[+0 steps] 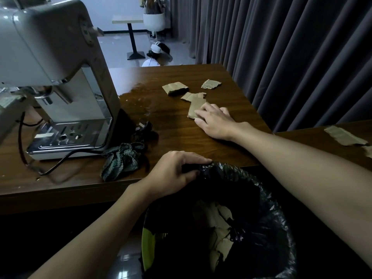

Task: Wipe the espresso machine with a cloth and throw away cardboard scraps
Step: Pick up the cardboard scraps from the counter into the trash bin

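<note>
A grey espresso machine (52,77) stands at the left of the brown table (171,127). A crumpled dark green cloth (122,160) lies beside its base. Three cardboard scraps lie at the far right of the table: a folded one (174,88), a small one (210,84), and a longer one (194,102). My right hand (215,121) rests flat on the near end of the longer scrap, fingers spread. My left hand (175,174) grips the rim of the black bag lining the bin (261,198) below the table edge. Cardboard pieces (220,234) lie inside the bin.
More cardboard scraps (345,135) lie on a second table at the right. A black power cable (60,158) runs along the machine's base. Grey curtains (291,47) hang behind. A person with a headset (161,53) sits beyond the table's far edge.
</note>
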Tool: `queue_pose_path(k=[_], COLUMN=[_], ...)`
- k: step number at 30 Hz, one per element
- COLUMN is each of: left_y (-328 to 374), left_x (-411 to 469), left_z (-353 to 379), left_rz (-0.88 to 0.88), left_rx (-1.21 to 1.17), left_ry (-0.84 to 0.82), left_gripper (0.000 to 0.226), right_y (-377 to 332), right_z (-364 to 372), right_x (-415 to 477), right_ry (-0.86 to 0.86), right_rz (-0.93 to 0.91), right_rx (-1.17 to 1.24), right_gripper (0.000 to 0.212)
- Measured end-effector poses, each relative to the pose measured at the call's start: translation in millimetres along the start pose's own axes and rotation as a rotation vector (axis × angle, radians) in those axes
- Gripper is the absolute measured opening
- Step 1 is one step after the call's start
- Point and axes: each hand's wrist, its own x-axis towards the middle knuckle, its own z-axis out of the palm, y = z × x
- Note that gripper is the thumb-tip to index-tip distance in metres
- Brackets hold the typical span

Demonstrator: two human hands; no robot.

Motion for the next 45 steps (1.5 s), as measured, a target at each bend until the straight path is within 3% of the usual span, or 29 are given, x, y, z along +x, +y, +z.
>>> queue_pose_path(k=[7, 13, 14, 17, 19, 24, 28, 31, 33, 35, 38, 42, 45], left_y=[-5, -3, -2, -2, -2, 1, 1, -1, -2, -1, 0, 0, 4], left_x=[3, 3, 3, 4, 4, 5, 5, 6, 7, 8, 9, 8, 8], left_z=[1, 1, 0, -1, -2, -5, -6, -6, -6, -6, -9, -10, -11], left_rz=[-0.121, -0.146, -0.147, -0.158, -0.164, -0.175, -0.165, -0.171, -0.150, -0.123, -0.141, -0.161, -0.175], left_rx=[-0.237, -0.307, -0.314, -0.312, -0.315, -0.326, -0.344, -0.372, -0.404, -0.437, -0.457, -0.437, -0.443], left_ry=[0.005, 0.018, 0.014, 0.007, -0.005, -0.031, -0.032, -0.028, -0.032, -0.044, -0.073, -0.070, -0.063], left_gripper=[0.034, 0.030, 0.030, 0.029, 0.029, 0.031, 0.032, 0.031, 0.028, 0.026, 0.029, 0.029, 0.029], right_y=[22, 28, 27, 21, 16, 14, 11, 3, 0, -1, -3, -16, -22], right_z=[-2, 0, -1, -8, -11, -18, -39, -58, -66, -66, -54, -27, -13], right_x=[-38, -58, -59, -59, -61, -73, -98, -129, -150, -163, -167, -163, -158], right_ry=[0.069, 0.176, 0.171, 0.102, 0.109, 0.170, 0.164, 0.066, -0.119, -0.221, -0.129, -0.127, -0.051], right_rz=[0.063, 0.149, 0.177, 0.271, 0.326, 0.332, 0.314, 0.184, 0.062, -0.010, 0.006, -0.027, -0.075], right_rx=[0.162, 0.274, 0.320, 0.514, 0.611, 0.688, 1.003, 1.260, 1.217, 0.989, 0.759, 0.539, 0.414], right_gripper=[0.022, 0.019, 0.022, 0.058, 0.065, 0.018, 0.011, 0.012, 0.013, 0.018, 0.021, 0.031, 0.027])
